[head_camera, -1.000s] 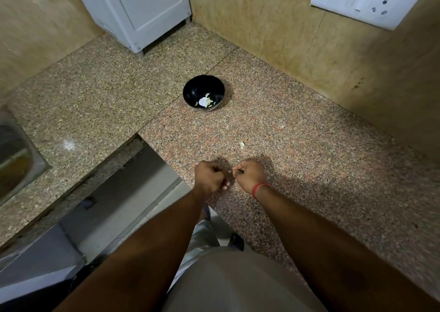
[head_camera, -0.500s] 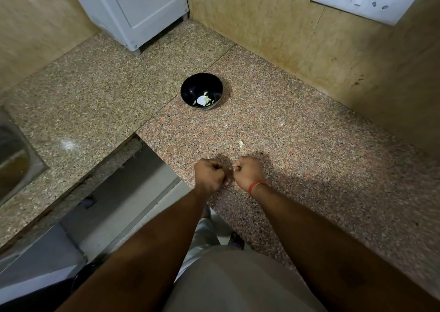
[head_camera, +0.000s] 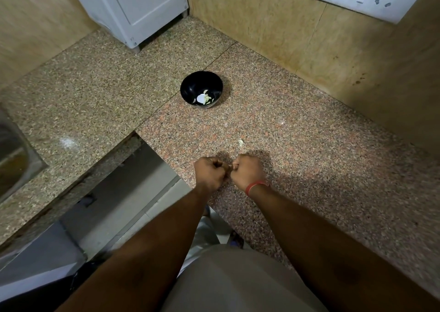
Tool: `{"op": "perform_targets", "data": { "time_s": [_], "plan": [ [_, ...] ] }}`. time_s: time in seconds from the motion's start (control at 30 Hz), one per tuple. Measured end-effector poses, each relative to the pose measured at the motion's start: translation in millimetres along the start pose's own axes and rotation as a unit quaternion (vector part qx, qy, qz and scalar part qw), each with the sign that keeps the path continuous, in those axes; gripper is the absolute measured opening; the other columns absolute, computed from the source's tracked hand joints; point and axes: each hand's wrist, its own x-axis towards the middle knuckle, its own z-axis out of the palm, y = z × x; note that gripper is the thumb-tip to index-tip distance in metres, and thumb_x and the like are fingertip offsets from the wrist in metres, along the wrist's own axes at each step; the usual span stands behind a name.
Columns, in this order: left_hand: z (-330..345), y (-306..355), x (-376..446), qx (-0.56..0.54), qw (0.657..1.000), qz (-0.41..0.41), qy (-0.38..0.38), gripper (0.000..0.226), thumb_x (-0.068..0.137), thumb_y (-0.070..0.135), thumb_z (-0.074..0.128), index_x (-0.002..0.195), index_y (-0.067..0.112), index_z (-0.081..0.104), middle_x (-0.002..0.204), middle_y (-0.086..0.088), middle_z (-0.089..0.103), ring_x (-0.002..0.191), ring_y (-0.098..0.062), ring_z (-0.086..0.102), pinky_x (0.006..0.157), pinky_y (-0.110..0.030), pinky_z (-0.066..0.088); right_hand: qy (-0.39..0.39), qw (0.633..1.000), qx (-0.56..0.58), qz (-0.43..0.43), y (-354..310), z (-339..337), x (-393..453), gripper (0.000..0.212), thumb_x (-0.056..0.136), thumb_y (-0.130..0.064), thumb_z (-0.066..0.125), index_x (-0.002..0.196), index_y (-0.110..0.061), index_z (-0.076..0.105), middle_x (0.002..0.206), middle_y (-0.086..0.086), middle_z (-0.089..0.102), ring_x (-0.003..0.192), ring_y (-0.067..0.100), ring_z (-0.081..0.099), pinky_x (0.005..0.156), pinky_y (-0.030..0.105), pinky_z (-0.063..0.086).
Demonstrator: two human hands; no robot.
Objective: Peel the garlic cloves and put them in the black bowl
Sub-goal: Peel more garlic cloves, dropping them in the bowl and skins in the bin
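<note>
Peeling seems under way: left hand (head_camera: 209, 172) and right hand (head_camera: 248, 171) curl together, apparently pinching a hidden clove; next, it goes into the far black bowl (head_camera: 201, 89).

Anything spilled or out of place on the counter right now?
One small pale scrap, likely garlic skin, lies loose on the speckled granite counter just beyond the right hand, well short of the round black bowl. Nothing else stands out.

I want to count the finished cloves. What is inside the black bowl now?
The black bowl holds a few pale pieces, lying toward its near side. Whether they are cloves or peel, and their exact number, is too small to tell.
</note>
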Motion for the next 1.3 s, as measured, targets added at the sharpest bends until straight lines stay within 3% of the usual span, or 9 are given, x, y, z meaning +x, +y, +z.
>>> {"op": "perform_targets", "data": {
  "time_s": [0.23,0.3,0.4,0.6,0.8,0.93,1.07,1.23,1.3],
  "plan": [
    [3,1,2,0.0,1.0,0.007,0.021,0.036,0.084,-0.002,0.077,0.058,0.023,0.071,0.056,0.001,0.07,0.048,-0.013,0.062,0.048,-0.03,0.054,0.01,1.0,0.001,-0.005,0,1,5,0.006,0.081,-0.009,0.07,0.086,-0.012,0.069,0.087,0.004,0.067,0.078,0.019,0.064,0.075,0.033,0.059],
    [2,-1,4,-0.003,1.0,0.0,0.021,0.035,0.085,-0.002,0.078,0.062,0.024,0.073,0.059,0.001,0.072,0.05,-0.014,0.064,0.051,-0.035,0.057,0.001,0.999,-0.032,-0.035,1,3,4,0.012,0.081,-0.014,0.072,0.091,-0.014,0.067,0.093,0.005,0.064,0.08,0.019,0.062,0.075,0.035,0.059],
    [0,-3,4,0.015,0.999,0.03,0.006,0.032,0.083,-0.001,0.08,0.064,0.024,0.074,0.061,0.007,0.072,0.05,-0.009,0.064,0.051,-0.028,0.057,-0.016,0.998,-0.04,-0.042,6,2,6,0.022,0.082,-0.017,0.073,0.102,-0.013,0.064,0.1,0.006,0.061,0.085,0.02,0.061,0.077,0.033,0.058],
    [-3,-2,0,-0.014,0.999,0.033,-0.02,0.011,0.087,-0.006,0.074,0.077,-0.001,0.077,0.067,-0.012,0.074,0.052,-0.016,0.067,0.053,-0.029,0.059,-0.048,0.991,-0.082,-0.095,13,2,10,0.03,0.089,-0.019,0.059,0.115,-0.004,0.059,0.11,0.014,0.056,0.095,0.026,0.058,0.083,0.037,0.056],
    [1,0,0,-0.075,0.996,0.028,-0.044,0.015,0.091,-0.009,0.069,0.076,-0.008,0.073,0.065,-0.021,0.071,0.051,-0.026,0.065,0.057,-0.043,0.061,-0.041,0.993,-0.057,-0.092,20,3,15,0.017,0.095,-0.019,0.057,0.105,-0.007,0.059,0.104,0.013,0.06,0.092,0.026,0.059,0.08,0.036,0.052],
    [-2,-4,2,-0.107,0.994,0.003,-0.031,0.015,0.094,-0.007,0.066,0.081,-0.007,0.073,0.069,-0.023,0.072,0.056,-0.032,0.067,0.061,-0.051,0.062,-0.038,0.992,-0.036,-0.111,18,0,15,0.004,0.097,-0.017,0.055,0.096,-0.013,0.056,0.095,0.008,0.06,0.085,0.021,0.056,0.07,0.028,0.04],
    [-4,-5,5,-0.111,0.993,-0.005,-0.05,0.017,0.094,-0.005,0.067,0.078,-0.005,0.073,0.069,-0.023,0.072,0.058,-0.035,0.068,0.065,-0.057,0.062,-0.013,0.996,0.049,-0.077,19,-3,18,0.01,0.096,-0.01,0.056,0.091,-0.014,0.063,0.09,0.005,0.066,0.081,0.018,0.061,0.07,0.025,0.045],
    [-3,-2,5,-0.128,0.99,-0.025,-0.056,0.018,0.093,-0.004,0.065,0.077,0.001,0.072,0.071,-0.026,0.071,0.061,-0.037,0.068,0.067,-0.059,0.062,-0.014,0.994,0.088,-0.057,18,-6,21,0.01,0.097,-0.01,0.058,0.091,-0.011,0.066,0.085,0.001,0.066,0.076,0.012,0.059,0.06,0.013,0.039],
    [-2,-2,6,-0.123,0.991,-0.026,-0.056,0.024,0.092,-0.004,0.064,0.073,0.007,0.073,0.07,-0.026,0.07,0.06,-0.037,0.068,0.065,-0.058,0.062,-0.014,0.994,0.097,-0.052,18,-6,21,0.011,0.098,-0.01,0.057,0.092,-0.009,0.066,0.084,0.002,0.066,0.074,0.013,0.059,0.06,0.019,0.041]
  ]
}}
